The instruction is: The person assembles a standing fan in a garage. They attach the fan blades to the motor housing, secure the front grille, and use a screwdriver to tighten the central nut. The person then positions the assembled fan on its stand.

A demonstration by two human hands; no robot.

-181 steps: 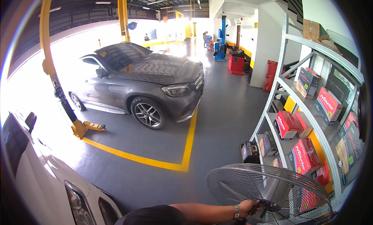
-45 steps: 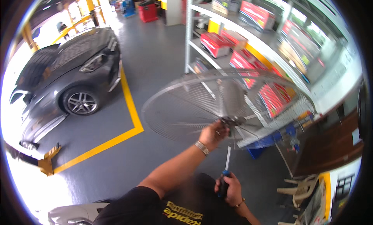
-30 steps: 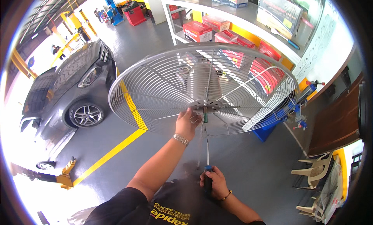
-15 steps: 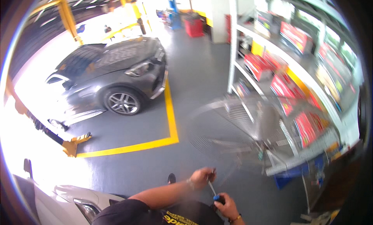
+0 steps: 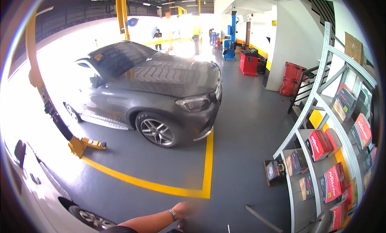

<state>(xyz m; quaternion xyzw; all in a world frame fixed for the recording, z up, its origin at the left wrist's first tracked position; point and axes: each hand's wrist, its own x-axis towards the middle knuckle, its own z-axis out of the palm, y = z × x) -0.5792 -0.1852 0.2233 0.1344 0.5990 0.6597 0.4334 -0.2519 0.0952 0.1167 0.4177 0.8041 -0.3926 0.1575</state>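
My left hand (image 5: 183,210) reaches out from the lower edge, with a metal-banded watch (image 5: 173,214) on its wrist. Its fingers are smeared by motion, so what they hold, if anything, does not show. A thin bright metal shaft (image 5: 228,228) pokes up at the bottom edge, to the right of that hand and apart from it. My right hand is out of the picture. Grey floor and the corner of a yellow painted line (image 5: 206,191) lie beyond my left hand.
A dark grey car (image 5: 161,84) stands ahead, beside a yellow lift post (image 5: 44,88) with a low arm (image 5: 94,143). A white car (image 5: 36,184) is at near left. Metal shelves (image 5: 290,184) with boxed goods (image 5: 319,144) line the right. Two people stand far back.
The view has swung up and right. My right hand, earlier on a blue-and-black-handled screwdriver, has left the picture. My left hand now appears lower and left, away from the shaft. The fan has mostly dropped out.
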